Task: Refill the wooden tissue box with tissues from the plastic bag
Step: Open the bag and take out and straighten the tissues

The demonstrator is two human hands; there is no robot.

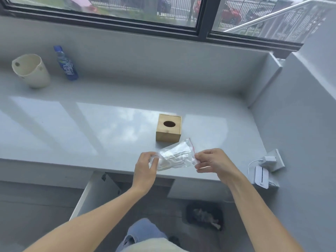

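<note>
A small wooden tissue box (168, 130) with a round hole in its lid stands on the grey counter (72, 128), lid closed. Just in front of it, above the counter's front edge, I hold a clear plastic zip bag (175, 157) with a red seal strip, full of folded white tissues. My left hand (145, 169) grips the bag's left end. My right hand (211, 161) pinches the sealed right end between thumb and fingers. The bag lies roughly level between both hands.
A cream bucket-shaped container (31, 70) and a blue water bottle (65, 63) stand at the far left of the counter. A white charger and a wall socket (269, 160) sit on the right wall. A black bin (204, 214) is on the floor below.
</note>
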